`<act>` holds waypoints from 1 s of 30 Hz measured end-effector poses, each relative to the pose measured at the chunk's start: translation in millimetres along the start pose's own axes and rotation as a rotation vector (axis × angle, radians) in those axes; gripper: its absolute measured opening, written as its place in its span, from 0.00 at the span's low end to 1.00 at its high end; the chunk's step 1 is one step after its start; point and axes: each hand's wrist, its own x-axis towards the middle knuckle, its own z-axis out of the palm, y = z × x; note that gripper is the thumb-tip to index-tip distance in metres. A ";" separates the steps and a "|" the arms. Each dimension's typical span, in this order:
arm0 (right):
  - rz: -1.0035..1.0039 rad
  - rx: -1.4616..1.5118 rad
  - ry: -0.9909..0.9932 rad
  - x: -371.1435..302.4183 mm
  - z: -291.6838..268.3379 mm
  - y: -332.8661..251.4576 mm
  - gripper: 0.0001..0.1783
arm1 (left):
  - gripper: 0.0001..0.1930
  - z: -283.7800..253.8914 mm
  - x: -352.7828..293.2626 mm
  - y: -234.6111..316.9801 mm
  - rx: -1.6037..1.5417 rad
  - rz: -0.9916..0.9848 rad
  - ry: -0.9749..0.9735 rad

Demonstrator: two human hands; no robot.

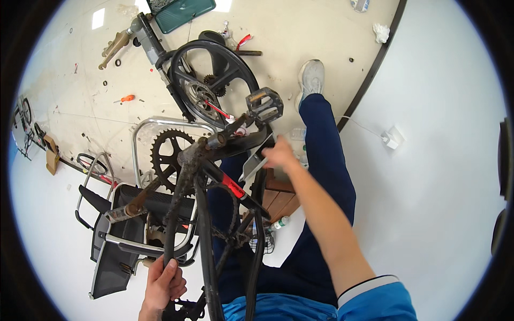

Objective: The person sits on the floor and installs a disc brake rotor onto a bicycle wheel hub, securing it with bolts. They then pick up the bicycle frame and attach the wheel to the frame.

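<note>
A black, dirty bicycle frame (201, 214) stands upside down or tilted in front of me; which, I cannot tell. My left hand (165, 282) is wrapped around one of its thin tubes near the bottom of the view. My right hand (279, 153) is closed on a flat, grey, rectangular object (256, 161) beside the frame's far tube; its kind is unclear. Rusty crank arms carry a toothed chainring (170, 159), with one pedal (265, 104) close beyond my right hand and another pedal (126, 213) at the left. A red patch marks one tube.
Beyond the frame lie a black spoked wheel (214, 75) and a grey fork (147, 40). A chrome-framed chair (123, 241) stands at the left. An orange screwdriver (127, 98) and small parts are scattered on the floor. A green case (182, 13) sits far off; a wooden stool (281, 200) is below.
</note>
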 end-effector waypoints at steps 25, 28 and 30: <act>-0.468 -1.047 -0.011 -29.2 62.7 31.9 0.20 | 0.10 44.4 -15.0 -47.5 -0.292 0.065 -0.008; -0.620 -1.270 -0.225 -8.9 72.2 28.3 0.15 | 0.12 46.1 -16.9 -46.3 -0.279 0.099 0.004; -0.704 -1.377 -0.352 14.3 84.3 36.1 0.13 | 0.13 47.2 -17.9 -42.0 -0.289 0.090 0.013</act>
